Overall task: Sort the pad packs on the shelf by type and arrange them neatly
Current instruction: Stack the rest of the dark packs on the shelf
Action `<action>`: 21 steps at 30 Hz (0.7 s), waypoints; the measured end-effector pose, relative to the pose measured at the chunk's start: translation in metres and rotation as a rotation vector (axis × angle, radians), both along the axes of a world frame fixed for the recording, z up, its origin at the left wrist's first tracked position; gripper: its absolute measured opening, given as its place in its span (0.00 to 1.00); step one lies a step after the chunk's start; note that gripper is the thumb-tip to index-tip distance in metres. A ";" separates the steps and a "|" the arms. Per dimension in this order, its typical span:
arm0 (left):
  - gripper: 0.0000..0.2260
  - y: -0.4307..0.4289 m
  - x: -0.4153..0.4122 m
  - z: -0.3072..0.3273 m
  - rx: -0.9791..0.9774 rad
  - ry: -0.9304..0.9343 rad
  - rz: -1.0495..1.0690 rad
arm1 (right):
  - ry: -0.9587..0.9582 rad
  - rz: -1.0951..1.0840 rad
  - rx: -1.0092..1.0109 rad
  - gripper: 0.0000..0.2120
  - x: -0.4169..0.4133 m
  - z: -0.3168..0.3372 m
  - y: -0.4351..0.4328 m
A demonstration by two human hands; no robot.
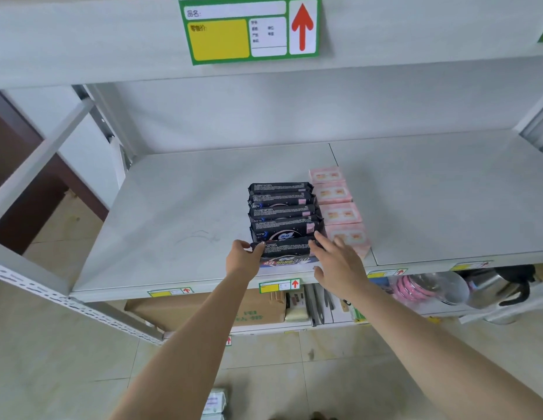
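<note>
Shelf board (173, 207) at middle height. On it, near front centre: row of soft pad packs (280, 212), one behind another, front to back. Touching row's right side: row of boxed pad packs (336, 204), also front to back. Front soft pack (286, 253) at shelf's front edge, left hand (243, 259) on its left end, right hand (340, 265) on its right end. Cardboard box (203, 310) on shelf below, kettle (497, 286) far right of it.

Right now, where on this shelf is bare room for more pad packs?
Bare shelf board lies left of the black pack row. The right shelf panel beyond the pink pack row is bare too, also the strip behind both rows. Crowded: the seam between the rows, and the front black pack between left hand and right hand.
</note>
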State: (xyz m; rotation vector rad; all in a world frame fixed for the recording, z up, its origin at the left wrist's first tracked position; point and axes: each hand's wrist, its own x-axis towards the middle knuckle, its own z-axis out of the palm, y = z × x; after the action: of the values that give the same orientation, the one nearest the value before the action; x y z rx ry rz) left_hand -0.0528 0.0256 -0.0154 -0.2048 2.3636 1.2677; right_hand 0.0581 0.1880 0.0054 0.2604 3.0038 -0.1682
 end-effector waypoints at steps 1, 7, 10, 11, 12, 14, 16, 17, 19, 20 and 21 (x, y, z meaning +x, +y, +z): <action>0.15 0.000 -0.001 -0.002 0.004 -0.003 -0.001 | -0.015 0.011 0.023 0.28 0.000 -0.001 0.001; 0.19 0.000 0.000 -0.005 0.058 -0.057 0.025 | -0.002 0.014 0.071 0.29 -0.004 -0.004 0.004; 0.18 0.001 -0.002 -0.006 0.079 -0.072 0.025 | 0.007 -0.016 0.062 0.28 -0.004 -0.004 0.006; 0.17 0.002 -0.003 -0.006 0.076 -0.075 0.022 | 0.009 -0.024 0.065 0.28 -0.004 -0.003 0.006; 0.17 0.002 -0.004 -0.006 0.075 -0.078 0.021 | 0.009 -0.028 0.067 0.28 -0.004 -0.003 0.007; 0.17 0.001 -0.004 -0.006 0.084 -0.087 0.016 | 0.005 -0.025 0.066 0.27 -0.004 -0.002 0.007; 0.17 0.001 -0.004 -0.005 0.102 -0.092 0.008 | 0.006 -0.022 0.054 0.28 -0.004 -0.001 0.005; 0.17 0.000 -0.004 -0.005 0.111 -0.094 0.003 | 0.010 -0.024 0.044 0.28 -0.004 0.000 0.004; 0.18 -0.001 -0.004 -0.003 0.127 -0.100 -0.007 | 0.016 -0.030 0.035 0.28 -0.003 0.001 0.000; 0.19 -0.001 -0.004 -0.003 0.130 -0.105 -0.011 | 0.020 -0.034 0.036 0.28 -0.002 0.001 -0.001; 0.19 -0.003 -0.004 -0.001 0.126 -0.108 -0.018 | 0.030 -0.037 0.035 0.28 -0.001 0.001 -0.002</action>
State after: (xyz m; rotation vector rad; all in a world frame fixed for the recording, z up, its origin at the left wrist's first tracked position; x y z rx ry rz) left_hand -0.0566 0.0230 -0.0168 -0.2071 2.1825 1.3567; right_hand 0.0570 0.1860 0.0069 0.3200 3.0350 -0.1237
